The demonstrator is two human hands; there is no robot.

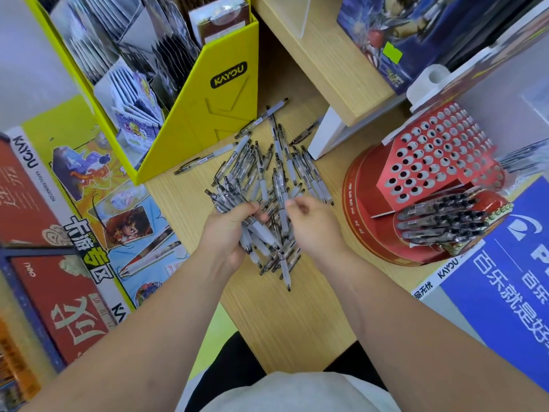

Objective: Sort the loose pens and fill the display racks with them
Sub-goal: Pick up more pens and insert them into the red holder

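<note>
Since the table runs on toward you from the red rack and ends at an open edge, any pen that rolls your way could drop off it. That rack has many bare holes in its sloped face, and the filled row of pens on its near side juts outward, so a careless sweep past it could knock those loose. Left of the rack and farther back, the yellow box stands close enough that strays sliding against its foot may get overlooked. The loose pile lies on the table just left of the rack, criss-crossed, so pulling one pen out may drag its neighbours along. Your left hand, left of the rack over the near part of the pile, has its fingers curled round a bundle that fans out unevenly; slacken that grip and it will likely spill. Your right hand, between the bundle and the rack, has curled fingers, with thumb and forefinger drawn together at one pen. Whether they truly pinch it cannot be told, and a half-caught pen could flick away.
</note>
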